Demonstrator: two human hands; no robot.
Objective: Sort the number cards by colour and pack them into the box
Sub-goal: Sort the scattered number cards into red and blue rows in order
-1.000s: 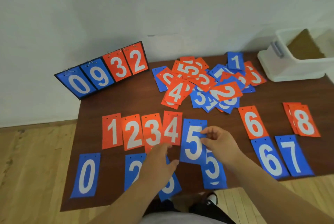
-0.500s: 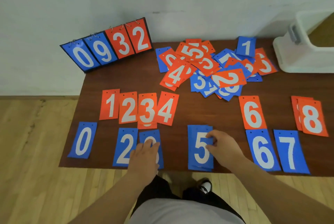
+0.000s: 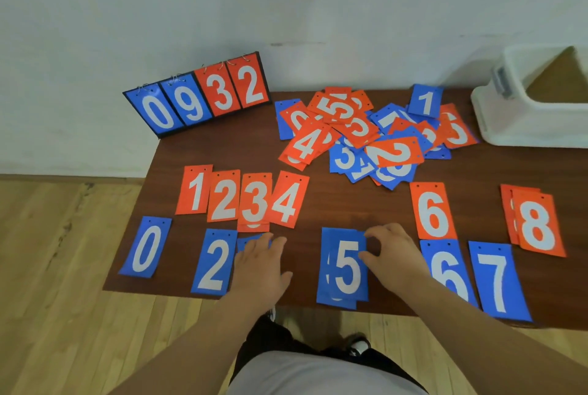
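From my screen, the blue 5 cards (image 3: 345,267) are a small, slightly fanned stack at the near edge of the table (image 3: 350,206), white digit up. The right hand (image 3: 394,254) has its fingers curled and pinches the stack's right edge between thumb and fingertip; the left hand (image 3: 261,267) lies flat with straight fingers on another blue card (image 3: 246,242), whose number is covered. In the same near row I see the blue 0 (image 3: 146,248), blue 2 (image 3: 214,262), blue 6 (image 3: 448,270) and blue 7 (image 3: 496,280); the right forearm crosses part of the blue 6. Behind them the red row 1 to 4 (image 3: 222,197) overlaps card on card; the red 6 (image 3: 432,211) and red 8 stack (image 3: 537,226) lie farther right. A jumbled pile (image 3: 366,136) of both colours fills the far middle; the white box (image 3: 496,127) stands at the far right, well apart from the 5s; a flip scoreboard (image 3: 197,98) reading 0932 stands at the far left corner.
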